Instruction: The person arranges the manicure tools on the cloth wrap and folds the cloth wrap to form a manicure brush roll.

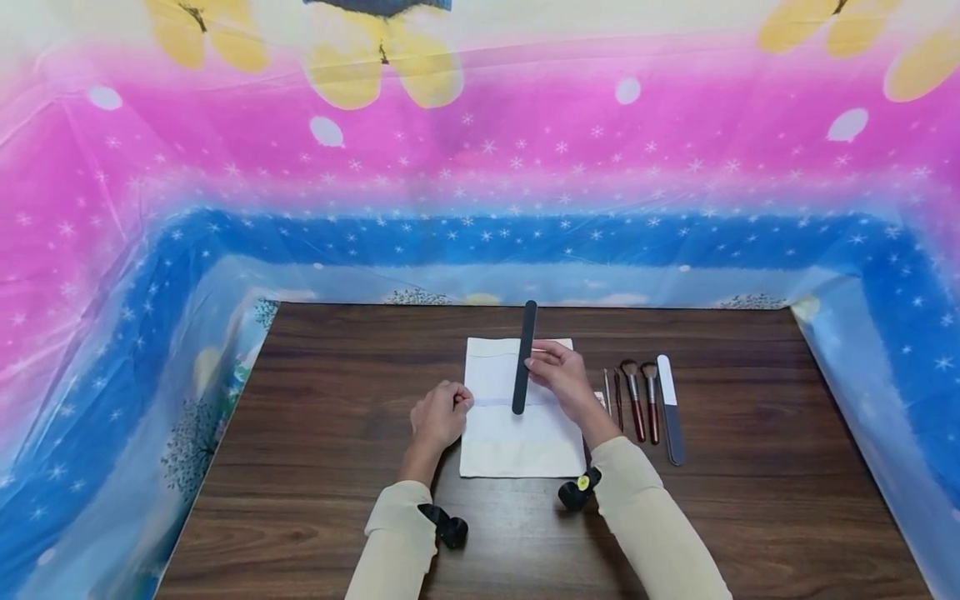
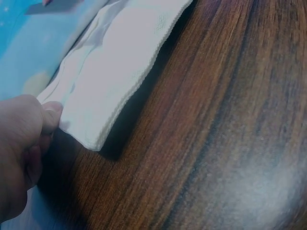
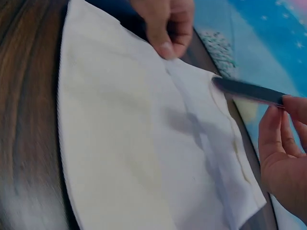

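Near the centre of the head view, the right hand (image 1: 562, 375) pinches a black nail file (image 1: 525, 358) over a white cloth pouch (image 1: 517, 450), with makeup brushes (image 1: 637, 412) and a two-tone file (image 1: 672, 421) in a row at right, probably spaced for easy picking. At left in the left wrist view, the left hand (image 2: 19, 148) pinches the pouch's edge, seemingly to steady it. Toward the upper right of the right wrist view, thumb and fingertips grip the black nail file, leaving one end free.

Cream long sleeves (image 1: 660, 525) with loose cuffs (image 1: 628, 467), black rounded wrist cameras (image 1: 453, 532), a yellow disc (image 1: 583, 482) on the right one
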`<state>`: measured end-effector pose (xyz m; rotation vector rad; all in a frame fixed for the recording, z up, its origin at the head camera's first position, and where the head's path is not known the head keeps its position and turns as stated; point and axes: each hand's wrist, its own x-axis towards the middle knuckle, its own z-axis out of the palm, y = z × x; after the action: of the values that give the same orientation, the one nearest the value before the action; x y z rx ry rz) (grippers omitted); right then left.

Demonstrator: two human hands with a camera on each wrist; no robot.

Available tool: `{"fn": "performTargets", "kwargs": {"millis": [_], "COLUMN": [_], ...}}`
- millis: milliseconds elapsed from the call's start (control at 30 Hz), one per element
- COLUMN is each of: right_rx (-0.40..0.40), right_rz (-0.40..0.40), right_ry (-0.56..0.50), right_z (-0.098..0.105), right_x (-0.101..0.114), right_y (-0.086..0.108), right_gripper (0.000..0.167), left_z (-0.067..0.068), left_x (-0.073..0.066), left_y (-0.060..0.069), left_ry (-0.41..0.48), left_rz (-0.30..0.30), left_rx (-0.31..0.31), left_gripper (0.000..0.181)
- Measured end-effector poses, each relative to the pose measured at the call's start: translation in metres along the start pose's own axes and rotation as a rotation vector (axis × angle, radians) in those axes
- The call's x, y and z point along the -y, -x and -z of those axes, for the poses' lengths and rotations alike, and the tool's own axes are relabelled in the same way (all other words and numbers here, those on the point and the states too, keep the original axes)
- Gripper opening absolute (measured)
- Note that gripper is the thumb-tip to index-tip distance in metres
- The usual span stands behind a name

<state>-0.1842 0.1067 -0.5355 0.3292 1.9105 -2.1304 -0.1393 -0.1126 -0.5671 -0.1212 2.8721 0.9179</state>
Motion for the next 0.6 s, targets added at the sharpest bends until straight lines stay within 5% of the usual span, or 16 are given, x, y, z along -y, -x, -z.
{"fn": "performTargets", "kwargs": {"millis": [267,600], "right_rx": [0.004,-0.089], "right_rz": [-0.035,-0.031], "right_ry": [-0.032,-0.142], "right_z": [-0.023,-0.047], "right_x": [-0.008,-0.021], "right_y": [-0.005,-0.017], "right_gripper": [0.042,0.039], "left_z": [-0.001,-0.001], "left_x": [0.0,0.0], "left_y": [0.0,-0.001], "left_ry": [0.004,0.006], "left_rz": [0.008,-0.002], "left_rx": [-0.01,-0.017], "left_gripper": [0.012,0.01]}}
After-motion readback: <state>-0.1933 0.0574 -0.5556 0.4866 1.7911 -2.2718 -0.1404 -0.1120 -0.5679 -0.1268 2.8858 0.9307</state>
